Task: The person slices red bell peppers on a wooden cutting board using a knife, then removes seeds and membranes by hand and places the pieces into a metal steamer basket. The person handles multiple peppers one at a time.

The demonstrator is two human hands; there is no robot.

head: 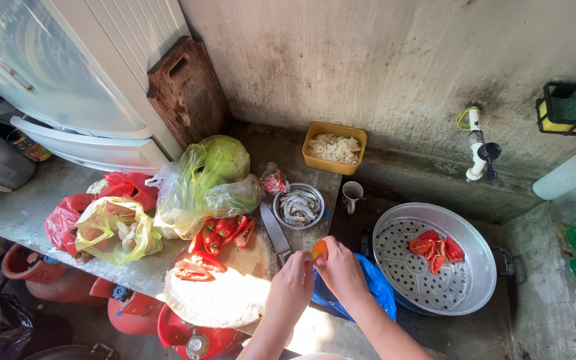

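Both my hands meet over the counter's front edge. My left hand [293, 281] and my right hand [341, 270] pinch a small orange-red pepper piece [319, 249] between their fingertips. Just left of them lies a round wooden cutting board [225, 297] with cut red pepper pieces [198, 267] and whole red peppers [225, 230] on it. A knife [275, 233] rests along the board's right side. To the right stands a perforated metal steamer tray [465, 283] holding several red pepper pieces [435, 250].
A metal bowl of raw shrimp [299, 207], a yellow tub of chopped food [334, 148], a white mug [352, 195], a bagged cabbage [211, 177], yellow [111, 230] and red bags [61, 220] sit on the counter. A wall tap [478, 150] is right; red gas cylinders [128, 313] stand below.
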